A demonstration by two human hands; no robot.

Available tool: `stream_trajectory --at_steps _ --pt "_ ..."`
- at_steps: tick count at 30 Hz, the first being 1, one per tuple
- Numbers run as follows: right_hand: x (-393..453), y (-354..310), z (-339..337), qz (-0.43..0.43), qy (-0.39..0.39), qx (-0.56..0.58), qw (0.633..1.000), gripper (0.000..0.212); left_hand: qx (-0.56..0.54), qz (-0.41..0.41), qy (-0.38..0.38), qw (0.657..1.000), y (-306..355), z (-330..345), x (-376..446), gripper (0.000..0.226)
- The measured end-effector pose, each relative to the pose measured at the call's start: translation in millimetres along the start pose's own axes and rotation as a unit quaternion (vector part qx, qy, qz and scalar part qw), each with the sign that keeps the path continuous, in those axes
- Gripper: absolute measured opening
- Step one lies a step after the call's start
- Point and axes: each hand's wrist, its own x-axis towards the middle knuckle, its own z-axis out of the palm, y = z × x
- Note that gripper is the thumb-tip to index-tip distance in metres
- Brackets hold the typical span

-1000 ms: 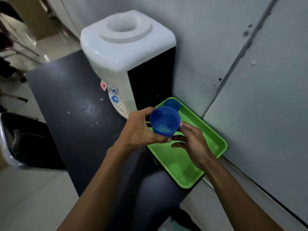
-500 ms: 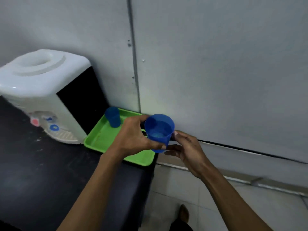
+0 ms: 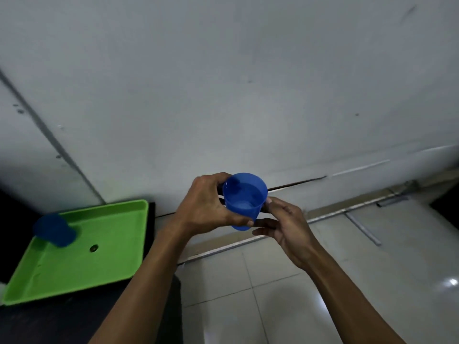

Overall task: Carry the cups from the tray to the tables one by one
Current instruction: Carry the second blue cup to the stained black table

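Note:
I hold a blue plastic cup (image 3: 244, 198) upright in the air with water in its bottom, over the tiled floor and to the right of the tray. My left hand (image 3: 203, 204) grips its left side, fingers wrapped round the wall. My right hand (image 3: 283, 224) holds its right side and bottom edge with thumb and fingertips. The green tray (image 3: 99, 256) lies on the black table (image 3: 74, 319) at the lower left. A second blue cup (image 3: 54, 229) stands in the tray's far left corner, blurred.
A grey panelled wall (image 3: 248, 95) fills the upper view straight ahead. Pale floor tiles (image 3: 310, 281) spread to the right, with a metal strip (image 3: 362, 227) lying along the wall's foot. A dark object (image 3: 447, 212) sits at the right edge.
The view has swung right: the water dispenser has left the frame and the tray has slid to the lower left. Both hands have carried the cup away from the tray, out over the floor.

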Motion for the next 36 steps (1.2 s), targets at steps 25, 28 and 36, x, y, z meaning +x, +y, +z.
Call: stream_trajectory --at_steps 25,28,36 --pt "-236.9 -11.4 -445.4 -0.049 0.335 0.037 0.940 0.030 -0.100 0.218 -0.282 0.929 326.3 410.2 69.1 0.075" --pt "-255.0 -12.2 -483.9 -0.055 0.375 0.053 0.924 0.030 -0.108 0.244 -0.317 0.910 358.2 455.6 83.0 0.076" --pt "-265.9 -15.9 -581.6 -0.064 0.487 0.083 0.867 0.026 -0.109 0.330 -0.395 0.851 434.9 564.3 135.2 0.069"
